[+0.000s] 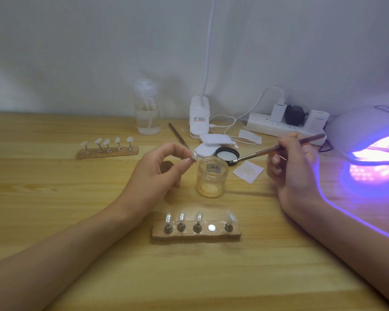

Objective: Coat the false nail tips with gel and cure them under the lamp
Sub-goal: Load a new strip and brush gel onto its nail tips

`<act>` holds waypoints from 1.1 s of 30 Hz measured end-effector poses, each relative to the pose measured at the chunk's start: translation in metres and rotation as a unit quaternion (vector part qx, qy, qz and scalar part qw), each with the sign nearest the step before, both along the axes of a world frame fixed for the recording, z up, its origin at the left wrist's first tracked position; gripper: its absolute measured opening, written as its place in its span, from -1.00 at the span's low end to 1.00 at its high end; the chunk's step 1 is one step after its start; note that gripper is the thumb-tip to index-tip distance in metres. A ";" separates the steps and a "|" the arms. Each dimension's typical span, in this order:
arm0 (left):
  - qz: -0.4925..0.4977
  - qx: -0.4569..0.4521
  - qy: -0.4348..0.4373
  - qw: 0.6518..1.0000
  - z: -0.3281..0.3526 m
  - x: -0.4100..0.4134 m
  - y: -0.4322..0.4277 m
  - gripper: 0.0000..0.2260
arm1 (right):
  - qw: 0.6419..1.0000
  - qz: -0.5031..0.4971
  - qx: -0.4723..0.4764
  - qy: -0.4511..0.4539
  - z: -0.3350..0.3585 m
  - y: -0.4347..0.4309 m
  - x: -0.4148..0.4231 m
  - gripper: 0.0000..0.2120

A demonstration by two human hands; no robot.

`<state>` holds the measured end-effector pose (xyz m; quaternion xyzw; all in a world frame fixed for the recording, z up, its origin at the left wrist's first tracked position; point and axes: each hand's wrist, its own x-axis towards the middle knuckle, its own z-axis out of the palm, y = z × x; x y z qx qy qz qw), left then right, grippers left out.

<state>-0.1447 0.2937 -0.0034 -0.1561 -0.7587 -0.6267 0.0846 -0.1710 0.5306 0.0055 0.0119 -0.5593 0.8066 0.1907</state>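
While the left hand (164, 167) pinches a nail tip (193, 156) aloft, the right hand (290, 167) grips a brush (279, 149).

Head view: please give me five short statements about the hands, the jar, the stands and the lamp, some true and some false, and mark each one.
1. The left hand pinches a nail tip. True.
2. The right hand holds nothing. False: it grips a brush.
3. The jar has its lid on. False: it is open; the lid lies behind it.
4. The near stand has one empty place. True.
5. The lamp is off. False: it glows purple.
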 end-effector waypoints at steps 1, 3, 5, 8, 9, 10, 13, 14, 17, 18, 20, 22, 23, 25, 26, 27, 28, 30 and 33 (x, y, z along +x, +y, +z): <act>-0.001 0.004 0.000 1.000 0.000 0.000 0.001 -0.86 | 1.000 0.011 -0.009 0.007 0.000 -0.001 0.000 -0.72; -0.004 0.018 0.003 1.000 0.001 0.000 0.001 -0.91 | 0.999 0.041 -0.014 0.012 0.000 -0.003 0.001 -0.68; -0.003 0.026 0.006 1.000 0.002 0.000 0.002 -0.95 | 0.998 0.066 -0.002 0.007 0.000 -0.005 0.002 -0.70; 0.000 0.011 0.006 1.000 0.001 0.000 0.001 -0.92 | 0.995 0.094 0.012 0.008 0.000 -0.007 0.004 -0.69; 0.001 0.001 0.005 1.000 0.000 -0.001 0.001 -0.92 | 0.995 0.103 0.012 0.012 0.001 -0.008 0.004 -0.67; 0.002 -0.008 0.004 1.000 -0.001 -0.001 0.000 -0.95 | 0.993 0.113 0.014 0.016 0.001 -0.009 0.004 -0.67; 0.003 -0.017 0.003 1.000 -0.003 -0.002 0.000 -0.96 | 0.989 0.138 0.037 0.036 0.002 -0.011 0.004 -0.73; 0.002 -0.014 0.001 1.000 -0.003 -0.002 0.000 -0.96 | 0.988 0.142 0.048 0.039 0.002 -0.012 0.003 -0.73; -0.003 -0.001 0.009 1.000 -0.001 -0.002 0.001 -0.96 | 0.986 0.146 0.069 0.036 0.002 -0.015 0.003 -0.73; -0.003 0.002 0.012 1.000 -0.001 -0.002 0.001 -0.95 | 0.986 0.147 0.070 0.035 0.002 -0.016 0.004 -0.74; -0.004 -0.006 0.015 1.000 -0.001 -0.003 0.001 -0.94 | 0.986 0.150 0.067 0.034 0.002 -0.017 0.004 -0.74; -0.009 -0.019 0.018 1.000 -0.001 -0.003 0.001 -0.94 | 0.985 0.155 0.067 0.032 0.001 -0.017 0.004 -0.73; -0.011 -0.021 0.019 1.000 -0.002 -0.003 0.001 -0.94 | 0.985 0.158 0.068 0.031 0.001 -0.017 0.004 -0.74; -0.013 -0.026 0.024 0.999 -0.001 -0.003 0.001 -0.93 | 0.983 0.166 0.073 0.030 0.001 -0.018 0.005 -0.77; -0.014 -0.030 0.026 0.999 -0.001 -0.003 0.001 -0.93 | 0.983 0.167 0.077 0.028 0.001 -0.018 0.005 -0.78; -0.013 -0.033 0.028 0.999 -0.001 -0.003 0.001 -0.93 | 0.983 0.163 0.081 0.024 0.001 -0.018 0.005 -0.77; -0.012 -0.036 0.029 0.999 -0.001 -0.003 0.001 -0.93 | 0.984 0.154 0.084 0.021 0.000 -0.017 0.005 -0.77; -0.011 -0.038 0.029 0.999 -0.001 -0.004 0.000 -0.94 | 0.988 0.130 0.080 0.013 -0.001 -0.015 0.004 -0.74; -0.009 -0.042 0.032 0.999 -0.001 -0.003 0.000 -0.93 | 0.990 0.127 0.063 0.019 -0.002 -0.014 0.003 -0.71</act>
